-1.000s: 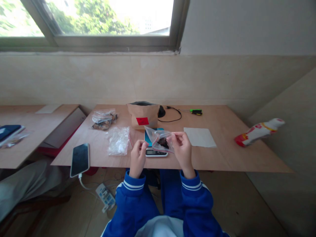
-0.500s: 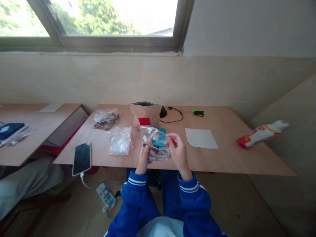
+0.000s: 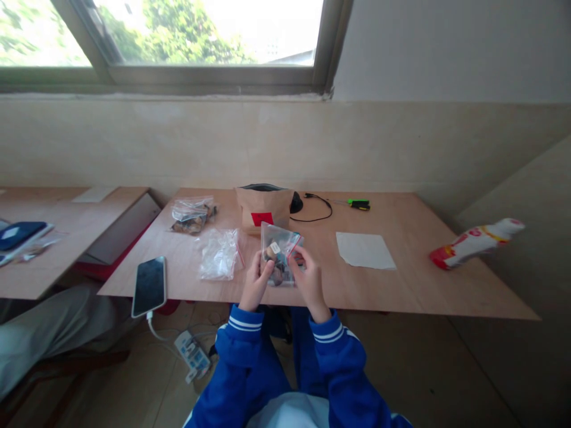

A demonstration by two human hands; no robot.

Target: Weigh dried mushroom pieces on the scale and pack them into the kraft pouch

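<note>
Closest on my feed are the blue sleeves (image 3: pixel 243 342) with white cuff stripes, and both hands are raised just over the front edge of the bench (image 3: pixel 401 291). The left hand (image 3: pixel 255 282) and the right hand (image 3: pixel 310 276) each have a narrow grip on a clear zip bag (image 3: pixel 280 254), pinching it from either side, with the right fingertips (image 3: pixel 298 257) up near its top corner. Held like that, it's clear of the bench and the contents sag low, so dark lumps (image 3: pixel 277 275) and a small white label (image 3: pixel 275 248) show through the plastic.

Just left sits a crumpled clear bag (image 3: pixel 218 254). Beyond it, a phone (image 3: pixel 149 287) lies at the edge, probably there because its white cable (image 3: pixel 154 331) has to reach the power strip (image 3: pixel 191 355) on the floor.

Further back are a bag of dark chunks (image 3: pixel 193 216), a kraft pouch (image 3: pixel 263 205) with a red label, a green-handled screwdriver (image 3: pixel 359 204) and a white paper sheet (image 3: pixel 366 251). A red-and-white packet (image 3: pixel 475 244) lies far right.
</note>
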